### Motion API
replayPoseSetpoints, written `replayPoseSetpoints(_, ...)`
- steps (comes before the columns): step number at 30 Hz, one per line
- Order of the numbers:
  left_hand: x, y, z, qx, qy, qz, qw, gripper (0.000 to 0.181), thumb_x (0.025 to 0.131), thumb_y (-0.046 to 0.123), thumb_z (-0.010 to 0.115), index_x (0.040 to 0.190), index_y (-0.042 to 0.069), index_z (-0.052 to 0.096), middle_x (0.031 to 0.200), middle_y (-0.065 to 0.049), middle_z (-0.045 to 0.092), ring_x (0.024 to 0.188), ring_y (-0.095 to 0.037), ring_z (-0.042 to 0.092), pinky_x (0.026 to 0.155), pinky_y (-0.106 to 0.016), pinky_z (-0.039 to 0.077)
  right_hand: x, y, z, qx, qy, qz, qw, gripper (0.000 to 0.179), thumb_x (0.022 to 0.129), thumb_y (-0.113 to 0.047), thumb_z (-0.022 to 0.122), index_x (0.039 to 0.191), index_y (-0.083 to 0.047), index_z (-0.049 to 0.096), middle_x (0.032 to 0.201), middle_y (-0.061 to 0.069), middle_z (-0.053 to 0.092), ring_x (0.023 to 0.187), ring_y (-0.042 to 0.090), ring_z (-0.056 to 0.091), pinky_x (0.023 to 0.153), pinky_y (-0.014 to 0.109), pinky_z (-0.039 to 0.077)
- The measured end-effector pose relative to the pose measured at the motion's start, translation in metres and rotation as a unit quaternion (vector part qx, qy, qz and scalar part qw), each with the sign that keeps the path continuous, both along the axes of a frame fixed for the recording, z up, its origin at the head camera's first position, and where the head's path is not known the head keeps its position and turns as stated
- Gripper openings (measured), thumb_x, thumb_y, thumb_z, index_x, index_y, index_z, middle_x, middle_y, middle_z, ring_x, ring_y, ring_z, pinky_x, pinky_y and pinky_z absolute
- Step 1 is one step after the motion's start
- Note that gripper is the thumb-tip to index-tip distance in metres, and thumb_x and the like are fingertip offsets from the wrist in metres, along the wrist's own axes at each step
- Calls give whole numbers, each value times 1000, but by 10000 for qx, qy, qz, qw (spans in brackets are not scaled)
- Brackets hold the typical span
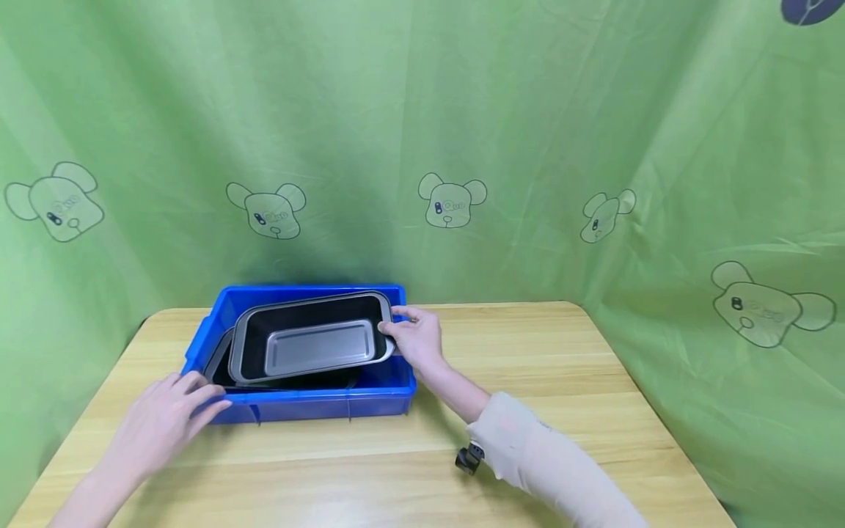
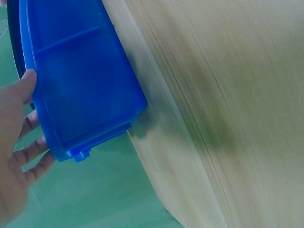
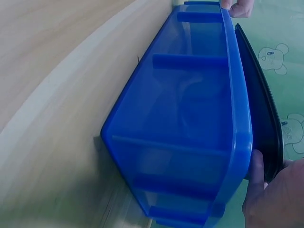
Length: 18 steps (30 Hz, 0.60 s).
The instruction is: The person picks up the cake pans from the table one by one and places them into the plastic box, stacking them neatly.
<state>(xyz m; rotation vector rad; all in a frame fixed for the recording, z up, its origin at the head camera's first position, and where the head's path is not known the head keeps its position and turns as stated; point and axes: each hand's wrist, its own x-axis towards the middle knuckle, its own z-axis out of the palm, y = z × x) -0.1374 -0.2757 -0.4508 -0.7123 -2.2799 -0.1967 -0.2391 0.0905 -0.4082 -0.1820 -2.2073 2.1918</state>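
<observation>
A dark rectangular loaf pan (image 1: pixel 320 348) lies tilted over the blue plastic bin (image 1: pixel 297 407), its left end lower than its right. My right hand (image 1: pixel 419 339) pinches the pan's right end, thumb on the inner side and fingers behind the rim. Beneath it, another dark pan (image 1: pixel 221 361) sits in the bin, mostly hidden. At the bin's front left corner, my left hand (image 1: pixel 165 414) holds the rim; in the left wrist view its thumb (image 2: pixel 29 83) presses the rim's outer edge and the other fingers reach round the far side.
The bin stands on a wooden table (image 1: pixel 528 352) close to its back edge. A green curtain (image 1: pixel 370 147) with bear-head drawings hangs behind and along the sides. A small black device (image 1: pixel 469 458) is strapped at the right wrist.
</observation>
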Motion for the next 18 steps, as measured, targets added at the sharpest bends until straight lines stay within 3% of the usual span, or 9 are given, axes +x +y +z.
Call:
replayPoseSetpoints(9,-1,0,-2,-16,60,4,10000,77,111,62,24,86,13,78,80,2,61,65,-18,51,55,-29,37,2,-15,-5,105,-100,148,9998,37,86,0,80,123,1,72,92,17,81,68,19,77,55,27,61)
replayPoseSetpoints(18,-1,-1,-1,-14,52,-3,10000,77,111,62,25,86,13,79,80,3,62,66,-18,53,55,-29,38,3,-25,-10,227,-92,140,9996,36,86,0,81,121,0,74,92,19,80,61,15,73,52,25,59)
